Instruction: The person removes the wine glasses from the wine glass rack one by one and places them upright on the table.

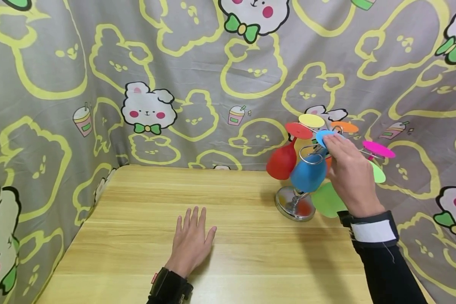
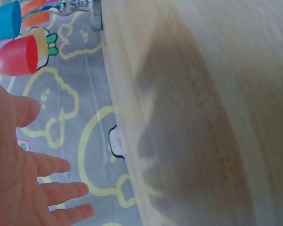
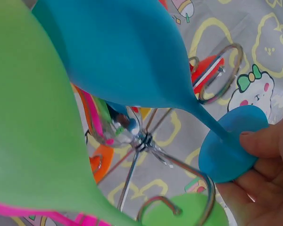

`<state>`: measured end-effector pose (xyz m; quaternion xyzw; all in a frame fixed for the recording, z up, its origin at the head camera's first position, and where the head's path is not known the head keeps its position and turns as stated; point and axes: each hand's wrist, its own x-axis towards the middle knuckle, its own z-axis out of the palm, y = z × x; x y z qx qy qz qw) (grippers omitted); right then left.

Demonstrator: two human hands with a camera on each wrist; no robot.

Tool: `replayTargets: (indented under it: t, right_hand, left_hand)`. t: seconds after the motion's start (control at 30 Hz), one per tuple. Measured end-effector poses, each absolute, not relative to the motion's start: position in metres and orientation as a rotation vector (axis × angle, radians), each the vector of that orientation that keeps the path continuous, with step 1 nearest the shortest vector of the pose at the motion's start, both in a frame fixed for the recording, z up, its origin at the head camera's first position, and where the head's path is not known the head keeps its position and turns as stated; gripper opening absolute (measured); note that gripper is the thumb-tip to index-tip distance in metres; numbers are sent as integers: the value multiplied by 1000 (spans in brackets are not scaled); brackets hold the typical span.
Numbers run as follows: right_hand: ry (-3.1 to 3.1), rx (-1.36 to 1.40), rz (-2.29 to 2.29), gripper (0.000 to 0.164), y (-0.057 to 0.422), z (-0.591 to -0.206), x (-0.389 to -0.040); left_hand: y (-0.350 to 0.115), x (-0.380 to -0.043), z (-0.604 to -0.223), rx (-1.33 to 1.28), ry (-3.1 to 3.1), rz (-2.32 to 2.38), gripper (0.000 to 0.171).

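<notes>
My right hand (image 1: 351, 169) pinches the round foot (image 3: 233, 146) of a blue plastic wine glass (image 1: 309, 174), thumb on one face and fingers on the other. The glass hangs bowl down at a chrome wire glass rack (image 1: 294, 207). Whether its stem sits inside a wire loop, I cannot tell. Around it on the rack hang a red glass (image 1: 282, 160), a green glass (image 3: 33, 117), and yellow, orange and pink ones partly hidden. My left hand (image 1: 191, 242) holds nothing, fingers straight and spread, over the table; the left wrist view shows it apart from the surface.
The rack's round base stands at the right rear of the wood-grain table (image 1: 144, 202). A grey curtain (image 1: 197, 76) with yellow bear outlines and rabbit faces closes off the back and both sides. Curled wire hooks (image 3: 221, 75) stick out among the glasses.
</notes>
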<state>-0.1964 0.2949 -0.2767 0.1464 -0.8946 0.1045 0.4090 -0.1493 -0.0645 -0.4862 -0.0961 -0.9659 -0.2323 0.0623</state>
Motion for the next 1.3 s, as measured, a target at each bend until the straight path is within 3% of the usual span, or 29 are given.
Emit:
replayTargets:
  t: [0.83, 1.07, 1.3]
  right_hand:
    - [-2177, 340, 394, 39, 274, -271, -140]
    - [-2245, 228, 746, 30, 269, -291, -138]
    - [-2390, 118, 953, 33, 268, -332, -140]
  left_hand:
    - [-65, -151, -487, -298, -2930, -694, 70]
    - [-63, -150, -485, -298, -2925, -725, 70]
    - [-62, -150, -485, -297, -2902, -766, 69]
